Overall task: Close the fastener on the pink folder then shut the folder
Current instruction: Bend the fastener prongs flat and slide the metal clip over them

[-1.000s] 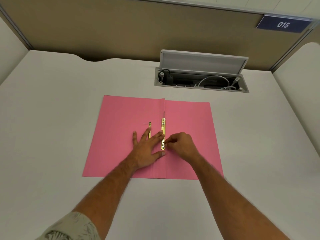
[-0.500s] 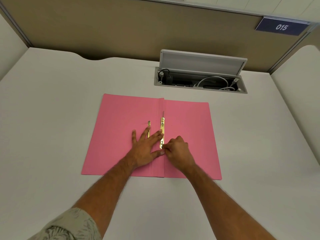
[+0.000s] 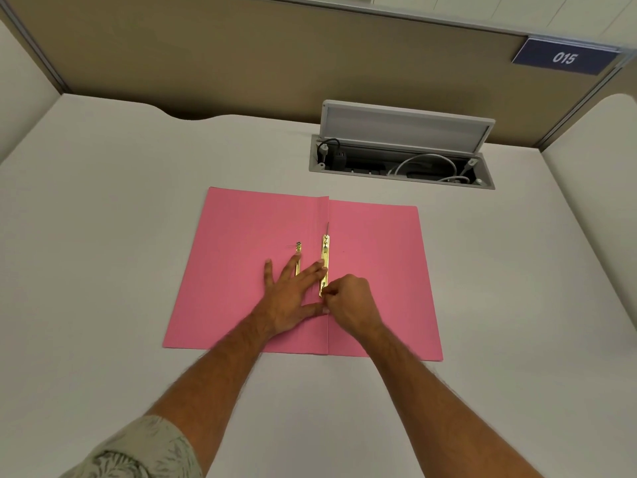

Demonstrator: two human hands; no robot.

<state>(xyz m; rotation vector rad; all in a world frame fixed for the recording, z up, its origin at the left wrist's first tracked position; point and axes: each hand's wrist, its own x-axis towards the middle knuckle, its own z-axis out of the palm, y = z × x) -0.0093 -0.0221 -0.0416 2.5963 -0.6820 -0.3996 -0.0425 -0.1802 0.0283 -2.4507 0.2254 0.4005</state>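
Note:
The pink folder (image 3: pixel 375 270) lies open and flat on the white desk. A brass fastener bar (image 3: pixel 325 258) runs along the fold, with a thin prong sticking out past its far end. A second brass strip (image 3: pixel 298 251) lies to its left, partly under my fingers. My left hand (image 3: pixel 287 298) presses flat on the left leaf, fingers spread, fingertips touching the bar. My right hand (image 3: pixel 348 301) is curled, its fingertips pinching the near end of the fastener bar.
An open cable box (image 3: pixel 400 160) with its lid raised, holding plugs and white cables, is set into the desk (image 3: pixel 103 270) behind the folder. Beige partition walls close the desk at the back and sides. A blue sign (image 3: pixel 565 58) reads 015.
My right hand slid slightly toward me along the bar to its near end. The left hand stayed flat in place. The view shifted a little.

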